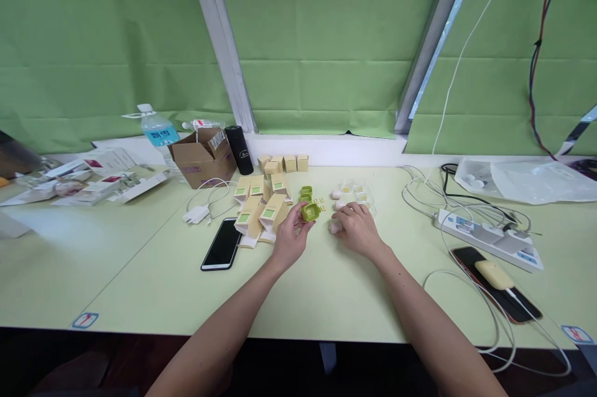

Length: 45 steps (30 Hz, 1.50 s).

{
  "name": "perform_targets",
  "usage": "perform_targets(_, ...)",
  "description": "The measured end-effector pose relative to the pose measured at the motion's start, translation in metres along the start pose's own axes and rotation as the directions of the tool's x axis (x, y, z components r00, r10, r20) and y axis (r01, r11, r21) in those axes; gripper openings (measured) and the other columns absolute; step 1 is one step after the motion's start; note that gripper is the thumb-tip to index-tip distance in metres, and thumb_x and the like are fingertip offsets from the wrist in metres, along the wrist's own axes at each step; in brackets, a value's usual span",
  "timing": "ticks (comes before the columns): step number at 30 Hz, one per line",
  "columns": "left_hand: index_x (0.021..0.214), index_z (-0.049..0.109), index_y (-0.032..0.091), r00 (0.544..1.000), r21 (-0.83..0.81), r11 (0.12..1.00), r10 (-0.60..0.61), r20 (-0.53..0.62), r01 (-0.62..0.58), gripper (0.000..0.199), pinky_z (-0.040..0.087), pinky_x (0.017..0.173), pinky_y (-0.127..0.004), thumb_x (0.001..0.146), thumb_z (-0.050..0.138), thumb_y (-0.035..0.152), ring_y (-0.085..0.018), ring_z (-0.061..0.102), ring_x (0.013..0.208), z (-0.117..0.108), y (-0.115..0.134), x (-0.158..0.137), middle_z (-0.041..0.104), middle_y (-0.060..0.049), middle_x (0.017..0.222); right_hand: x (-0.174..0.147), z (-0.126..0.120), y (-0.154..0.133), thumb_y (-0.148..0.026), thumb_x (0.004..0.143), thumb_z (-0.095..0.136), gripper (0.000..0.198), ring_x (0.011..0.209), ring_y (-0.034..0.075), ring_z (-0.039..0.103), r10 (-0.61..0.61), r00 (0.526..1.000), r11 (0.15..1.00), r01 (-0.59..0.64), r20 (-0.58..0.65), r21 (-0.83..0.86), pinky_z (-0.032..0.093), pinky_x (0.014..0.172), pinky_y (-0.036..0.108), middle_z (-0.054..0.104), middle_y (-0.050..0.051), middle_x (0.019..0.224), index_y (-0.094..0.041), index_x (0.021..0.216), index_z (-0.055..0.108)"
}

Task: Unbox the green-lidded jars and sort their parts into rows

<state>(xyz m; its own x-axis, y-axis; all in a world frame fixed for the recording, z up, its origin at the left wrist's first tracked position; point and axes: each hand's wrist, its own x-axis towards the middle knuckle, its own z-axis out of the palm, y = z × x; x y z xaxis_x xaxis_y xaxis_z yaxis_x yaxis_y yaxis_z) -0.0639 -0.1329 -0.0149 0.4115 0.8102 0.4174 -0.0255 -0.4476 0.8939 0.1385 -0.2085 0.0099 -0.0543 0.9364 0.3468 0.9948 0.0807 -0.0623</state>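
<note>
My left hand (pixel 291 236) is closed on a small olive-green square case (pixel 310 211), its hollow side facing up. Behind it stand more green cases (pixel 306 193) like it, with tiny yellow-green pieces (pixel 321 203) beside them. To the right, the fingers of my right hand (pixel 358 228) are closed round a small whitish rounded piece (pixel 334 226), partly hidden by the fingers. Just beyond that hand are similar pale pieces (pixel 336 195) and clear round plastic parts (pixel 361 188) with yellow spots. Open cream cartons (pixel 249 216) with green labels lie left of my left hand.
A black phone (pixel 222 245) lies left of the cartons. Small closed boxes (pixel 290 163), a black bottle (pixel 239 149) and a cardboard box (pixel 203 159) stand at the back. On the right are a power strip (pixel 487 239), loose cables and another phone (pixel 495 288).
</note>
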Motion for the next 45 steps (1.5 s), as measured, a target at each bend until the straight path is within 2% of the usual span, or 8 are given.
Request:
perform_targets(8, 0.138, 0.051, 0.022, 1.000, -0.076, 0.997, -0.005, 0.019, 0.006, 0.046, 0.060, 0.099, -0.042, 0.094, 0.062, 0.033, -0.022, 0.075, 0.104, 0.002, 0.000, -0.001, 0.072, -0.011, 0.123, -0.002, -0.004, 0.002, -0.014, 0.077, 0.071, 0.037, 0.115, 0.031, 0.053, -0.006, 1.000, 1.000, 0.006, -0.020, 0.018, 0.039, 0.093, 0.042, 0.073, 0.010, 0.117, -0.021, 0.114, 0.071)
perform_targets(12, 0.139, 0.048, 0.021, 0.999, -0.098, 0.995, 0.003, 0.042, 0.001, 0.047, 0.061, 0.098, -0.042, 0.096, 0.060, 0.036, -0.022, 0.074, 0.106, 0.003, -0.002, 0.000, 0.071, -0.012, 0.125, -0.002, -0.009, 0.003, -0.025, 0.086, 0.068, 0.029, 0.113, 0.031, 0.054, -0.011, 0.985, 0.995, 0.027, -0.172, 0.094, 0.041, 0.092, 0.044, 0.072, 0.011, 0.113, -0.021, 0.115, 0.070)
perform_targets(18, 0.137, 0.053, 0.024, 0.986, 0.143, 0.976, 0.166, -0.007, -0.163, 0.040, 0.061, 0.098, -0.039, 0.097, 0.059, 0.029, -0.021, 0.072, 0.108, 0.001, -0.002, -0.006, 0.071, -0.009, 0.125, -0.003, -0.004, -0.017, -0.022, 0.096, 0.054, 0.016, 0.092, 0.025, 0.059, -0.042, 0.836, 0.946, 0.209, -0.548, 0.247, 0.049, 0.078, 0.041, 0.067, 0.009, 0.094, -0.023, 0.102, 0.069)
perform_targets(24, 0.133, 0.060, 0.026, 0.874, 0.374, 0.803, 0.485, 0.043, -0.464, 0.036, 0.059, 0.100, -0.040, 0.100, 0.047, 0.018, -0.021, 0.069, 0.116, 0.000, -0.002, -0.011, 0.073, -0.008, 0.123, -0.004, 0.011, -0.041, -0.011, 0.094, 0.052, 0.031, 0.110, 0.027, 0.063, -0.145, 0.720, 0.920, 0.350, -0.679, 0.175, 0.057, 0.086, 0.046, 0.066, 0.012, 0.118, -0.029, 0.112, 0.070)
perform_targets(29, 0.143, 0.053, 0.025, 0.867, 0.338, 0.802, 0.488, 0.104, -0.492, 0.045, 0.060, 0.099, -0.041, 0.098, 0.054, 0.021, -0.023, 0.070, 0.115, 0.002, 0.004, -0.015, 0.072, -0.010, 0.124, -0.004, 0.015, -0.045, -0.008, 0.096, 0.048, 0.037, 0.109, 0.025, 0.068, -0.074, 0.676, 0.833, 0.446, -0.733, 0.327, 0.062, 0.085, 0.043, 0.069, 0.014, 0.119, -0.026, 0.121, 0.068)
perform_targets(33, 0.152, 0.040, 0.023, 0.933, 0.140, 0.923, 0.360, 0.015, -0.359, 0.058, 0.061, 0.096, -0.039, 0.098, 0.059, 0.029, -0.021, 0.072, 0.104, 0.005, 0.009, -0.018, 0.072, -0.010, 0.115, -0.005, 0.012, -0.050, -0.014, 0.096, 0.053, 0.026, 0.104, 0.024, 0.070, 0.174, 0.746, 0.698, 0.367, -0.643, 0.615, 0.062, 0.086, 0.041, 0.072, 0.012, 0.113, -0.024, 0.110, 0.073)
perform_targets(37, 0.131, 0.060, 0.020, 0.969, -0.055, 0.971, 0.228, -0.092, -0.234, 0.034, 0.064, 0.083, -0.033, 0.100, 0.056, 0.032, -0.017, 0.073, 0.090, 0.006, 0.009, -0.011, 0.071, -0.009, 0.107, -0.002, 0.011, -0.050, -0.025, 0.092, 0.062, 0.016, 0.103, 0.024, 0.070, 0.344, 0.863, 0.423, 0.208, -0.369, 0.882, 0.062, 0.079, 0.037, 0.073, 0.011, 0.111, -0.023, 0.098, 0.078)
perform_targets(45, 0.117, 0.074, 0.024, 0.912, 0.078, 0.917, 0.398, -0.096, -0.392, 0.024, 0.065, 0.074, -0.028, 0.095, 0.065, 0.022, -0.016, 0.072, 0.090, 0.002, 0.009, -0.004, 0.072, -0.007, 0.110, 0.004, 0.010, -0.044, -0.047, 0.081, 0.080, 0.027, 0.073, 0.019, 0.069, 0.249, 0.968, -0.086, -0.021, 0.041, 0.996, 0.058, 0.073, 0.034, 0.077, 0.006, 0.088, -0.021, 0.087, 0.081)
